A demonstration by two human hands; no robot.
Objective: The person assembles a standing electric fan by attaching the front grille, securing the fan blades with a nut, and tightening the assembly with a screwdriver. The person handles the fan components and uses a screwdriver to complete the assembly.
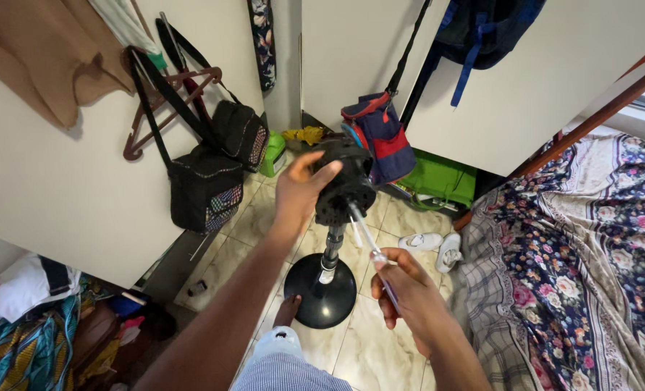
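Hands work at frame centre: left hand [301, 192] grips the black fan motor housing [346, 181] atop its stand [322, 289] on the tiled floor, while right hand [409, 297] pinches a screwdriver [369, 242] against it.

1 head-worn view looks steeply down from close above the hands, facing the tiled floor [380, 355], the white wall and the bed's [590, 239] left edge.

My left hand [302, 190] covers part of the black motor housing [348, 185], my right hand [409, 293] hides the screwdriver [366, 235] handle, and the bed [590, 268] runs off frame.
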